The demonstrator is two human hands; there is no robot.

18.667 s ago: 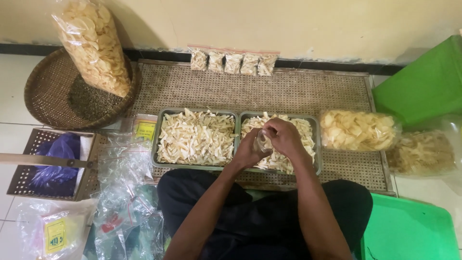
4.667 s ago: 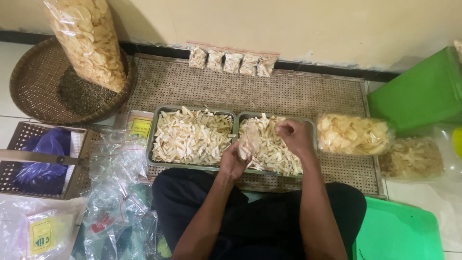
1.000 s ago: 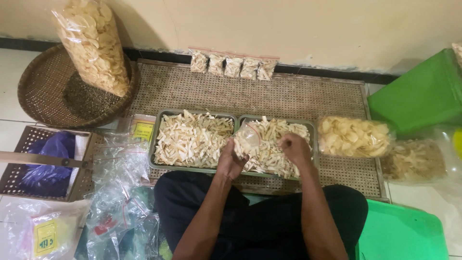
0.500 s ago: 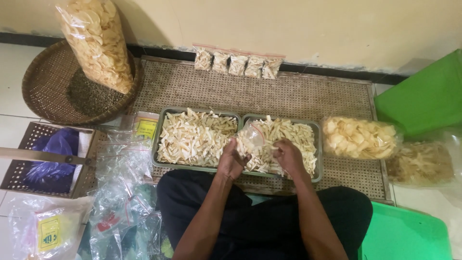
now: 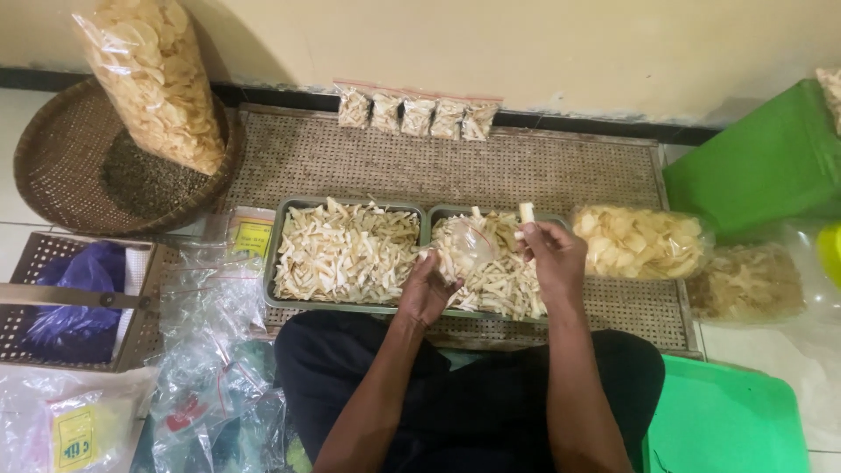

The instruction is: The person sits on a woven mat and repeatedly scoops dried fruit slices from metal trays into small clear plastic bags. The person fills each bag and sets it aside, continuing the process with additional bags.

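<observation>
- A small clear plastic bag, partly filled with pale chips, is at the middle of the frame, over the right metal tray.
- The left hand holds the bag from below, fingers curled on it.
- The right hand pinches one chip piece just right of the bag.
- The left metal tray of chips touches the right one.
- Five filled small packets lean on the wall, top centre.

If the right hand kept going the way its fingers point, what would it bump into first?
The right hand points up-left with a chip piece. Likely first the right tray's far rim, then the woven mat; height is unclear.
</observation>
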